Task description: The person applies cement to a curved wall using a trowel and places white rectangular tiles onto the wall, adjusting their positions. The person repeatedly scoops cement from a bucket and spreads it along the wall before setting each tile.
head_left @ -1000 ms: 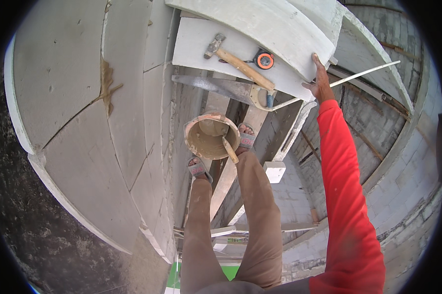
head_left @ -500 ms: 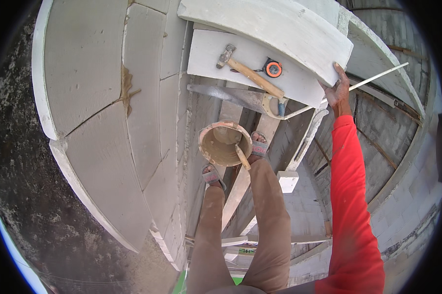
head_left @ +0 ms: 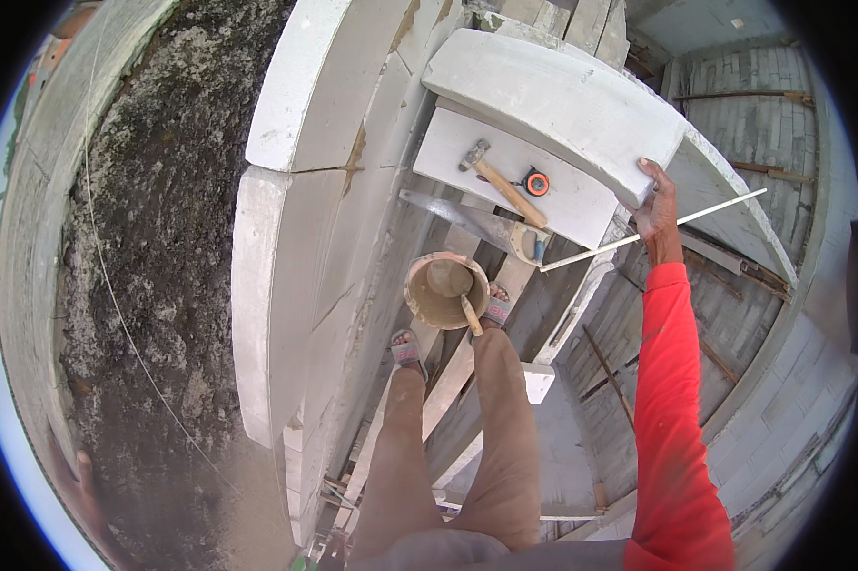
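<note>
My right hand [head_left: 658,209] grips the right end of a long white lightweight concrete block [head_left: 552,100], thumb on its upper face. The block lies partly over another flat white block [head_left: 438,143]. On that lower block rest a hammer [head_left: 507,187] with a wooden handle and a black and orange tape measure [head_left: 536,182]. A hand saw [head_left: 467,221] lies just nearer. A mortar-smeared bucket [head_left: 419,293] stands by my feet, a tool's wooden handle [head_left: 472,316] leaning out of it. Far at the lower left my left hand [head_left: 78,490] is blurred and faint; its fingers are unclear.
A wall of pale blocks [head_left: 324,228] with mortar joints rises on my left, with a dark rough surface [head_left: 162,285] beyond it. I stand on narrow planks [head_left: 467,366], gaps between them. A thin white rod [head_left: 714,211] sticks out past my right hand.
My view has swung left, so the wall and bucket appear farther right. The blurred left hand has come into view. My right hand keeps its hold on the block's end.
</note>
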